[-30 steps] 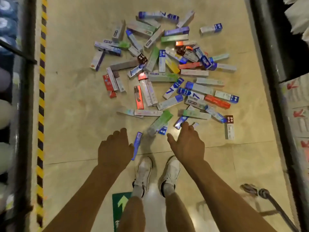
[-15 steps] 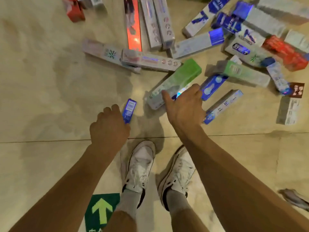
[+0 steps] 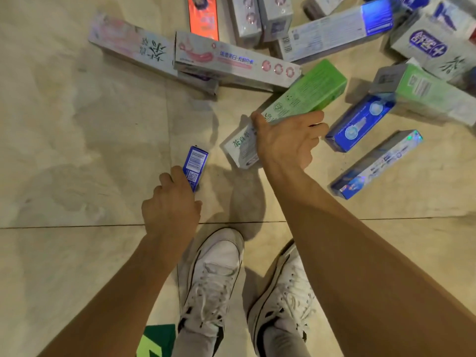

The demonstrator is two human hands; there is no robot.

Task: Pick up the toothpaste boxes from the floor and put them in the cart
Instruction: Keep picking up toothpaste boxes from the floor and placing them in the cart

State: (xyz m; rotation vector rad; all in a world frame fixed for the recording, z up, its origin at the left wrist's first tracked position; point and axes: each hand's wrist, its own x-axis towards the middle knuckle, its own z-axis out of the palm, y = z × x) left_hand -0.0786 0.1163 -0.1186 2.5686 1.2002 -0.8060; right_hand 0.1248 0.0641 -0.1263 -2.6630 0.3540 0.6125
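Left hand curls round a small blue box, barcode side up, low over the glossy beige floor. Right hand, apart from it, clamps the long green box, thumb on its left edge. Just beyond lies a white carton with pink Chinese lettering, and a shiny blue carton crowds in at right. White sneakers stand near, beside a green sticker.

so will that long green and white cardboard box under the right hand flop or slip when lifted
Probably stiff: the long green and white cardboard box has straight edges and flat faces. Likely light, since the right hand spans it with thumb and fingers alone. Its flat sides shouldn't roll, though the printed surface may be slick.
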